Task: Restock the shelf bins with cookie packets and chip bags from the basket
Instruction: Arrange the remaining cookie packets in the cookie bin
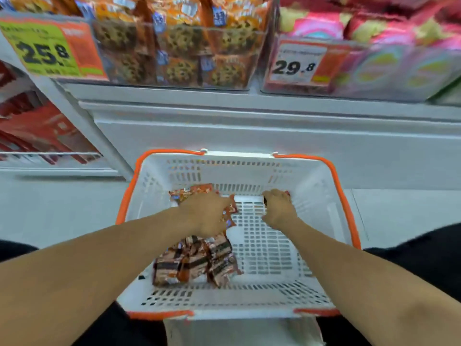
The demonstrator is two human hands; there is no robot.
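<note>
A white basket point(311, 196) with orange handles sits on the floor in front of me. Several brown cookie packets point(194, 263) lie in its near left part. More orange-red packets point(189, 192) lie at the far left of its floor. My left hand point(204, 212) reaches down onto those and grips a red packet point(232, 208) at its edge. My right hand point(278, 208) is curled over a small packet point(287, 194) at the far right of the basket; most of that packet is hidden under the fingers.
Above the white shelf base, a clear bin point(174, 56) holds orange chocolate-chip cookie packets, with a 25.8 price tag point(47, 51). To its right a bin point(374, 63) of pink bags carries a 29.8 tag point(298, 64). Red boxes point(37, 128) fill a lower shelf at left.
</note>
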